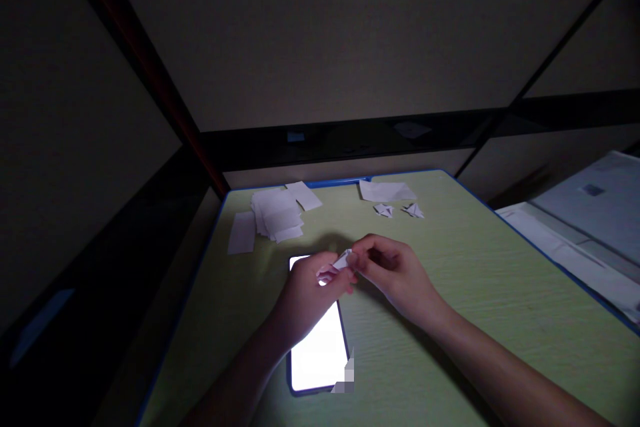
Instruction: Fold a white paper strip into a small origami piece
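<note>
Head view: the left hand (310,290) and the right hand (403,277) meet over the counter (500,273), and a small folded paper (342,259) lies between their fingers. The left fingers are curled around its lower part, thumb on the near side, while the right thumb and forefinger pinch its upper right end. Both sets of fingers are thus closed on the same white piece, which slants upward to the right and is partly covered by them.

Below the left fingers is a phone (320,357) with a glowing white screen, its upper part hidden behind that hand; whether the hand touches it, I cannot tell. Beyond the left fingers and to their left sits a loose pile of paper slips (276,212), with a single slip (242,233) at its left side and another slip (304,195) at its far right corner. Beyond the right fingers, slightly to their right, two small folded shapes (383,210) rest side by side, apart from each other, and just past them lies a larger paper sheet (388,191). Well to the right of the fingers, past the counter's blue edge, is a pale flat object (590,197).
</note>
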### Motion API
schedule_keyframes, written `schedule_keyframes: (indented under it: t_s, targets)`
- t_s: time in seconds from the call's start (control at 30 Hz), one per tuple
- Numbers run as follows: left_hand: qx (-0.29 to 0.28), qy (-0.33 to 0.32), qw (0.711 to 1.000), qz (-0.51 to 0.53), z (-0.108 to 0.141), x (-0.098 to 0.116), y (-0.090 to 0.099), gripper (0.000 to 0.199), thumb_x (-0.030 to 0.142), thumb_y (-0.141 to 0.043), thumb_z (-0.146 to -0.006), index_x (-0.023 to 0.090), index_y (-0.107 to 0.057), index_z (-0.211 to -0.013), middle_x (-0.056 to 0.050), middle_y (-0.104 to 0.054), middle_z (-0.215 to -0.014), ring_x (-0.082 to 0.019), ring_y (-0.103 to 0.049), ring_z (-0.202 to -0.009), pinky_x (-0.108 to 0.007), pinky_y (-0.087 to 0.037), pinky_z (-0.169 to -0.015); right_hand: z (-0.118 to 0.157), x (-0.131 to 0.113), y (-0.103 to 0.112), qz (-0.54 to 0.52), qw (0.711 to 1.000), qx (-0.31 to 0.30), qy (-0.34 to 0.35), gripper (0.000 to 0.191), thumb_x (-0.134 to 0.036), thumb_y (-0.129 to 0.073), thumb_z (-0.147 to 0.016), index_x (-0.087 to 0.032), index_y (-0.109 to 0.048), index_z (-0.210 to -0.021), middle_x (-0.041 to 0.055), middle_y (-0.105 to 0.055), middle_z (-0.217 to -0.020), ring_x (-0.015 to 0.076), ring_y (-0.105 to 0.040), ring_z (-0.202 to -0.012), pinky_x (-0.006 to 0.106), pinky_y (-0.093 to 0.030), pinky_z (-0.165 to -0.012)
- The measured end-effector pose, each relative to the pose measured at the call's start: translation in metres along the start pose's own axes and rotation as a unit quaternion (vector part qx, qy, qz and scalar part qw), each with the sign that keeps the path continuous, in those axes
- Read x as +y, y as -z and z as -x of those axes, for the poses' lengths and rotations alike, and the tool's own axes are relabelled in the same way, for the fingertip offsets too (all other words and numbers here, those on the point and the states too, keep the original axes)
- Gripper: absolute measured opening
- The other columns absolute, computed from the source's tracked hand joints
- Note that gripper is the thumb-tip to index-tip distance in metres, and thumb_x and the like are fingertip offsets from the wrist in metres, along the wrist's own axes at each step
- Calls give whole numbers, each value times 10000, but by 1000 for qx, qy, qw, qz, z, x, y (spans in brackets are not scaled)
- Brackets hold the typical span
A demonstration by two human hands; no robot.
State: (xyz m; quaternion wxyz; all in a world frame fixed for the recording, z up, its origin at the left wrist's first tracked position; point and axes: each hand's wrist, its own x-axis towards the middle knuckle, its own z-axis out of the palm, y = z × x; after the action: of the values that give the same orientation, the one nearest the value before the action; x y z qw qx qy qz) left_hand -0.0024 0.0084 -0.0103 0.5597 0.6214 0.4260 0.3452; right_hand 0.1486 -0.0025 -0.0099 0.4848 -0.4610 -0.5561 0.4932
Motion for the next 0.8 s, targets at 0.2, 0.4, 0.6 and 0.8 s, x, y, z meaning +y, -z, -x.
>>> schedule_keyframes:
  t_s: [0.2,0.4,0.6,0.8]
  targets:
    - [-1,-1,1000,-3,0,-3,0,116,216,-562,-766,135,-604,-693,-20,-639,-657,-131,-611,-639,-231,-464,-604,-1,-1,0,-9,1000,4,4,172,-322,-648,-766,-154,-613,-757,-9,-577,-597,118,-504,-539,258,-390,-515]
    - [50,-8,999,20,0,4,3,143,248,-549,-784,135,-600,-713,24,-567,-529,-88,-521,-474,-194,-406,-465,2,-8,3,129,976,70,160,54,-217,-644,-784,-188,-689,-794,2,-538,-671,123,-481,-601,256,-374,-516]
    - [57,-7,985,162,1,8,6,248,317,-513,-812,108,-622,-891,-31,-663,-609,-135,-622,-558,-234,-476,-549,6,-7,8,211,932,15,294,206,-125,-615,-816,-239,-686,-973,3,-580,-697,107,-507,-589,237,-389,-494]
    - [107,-25,982,151,-3,7,6,150,223,-632,-734,121,-599,-839,-24,-674,-718,-117,-627,-603,-217,-500,-562,6,-6,4,223,939,-18,260,256,-123,-590,-821,-238,-636,-1046,9,-611,-763,125,-547,-655,267,-447,-581]
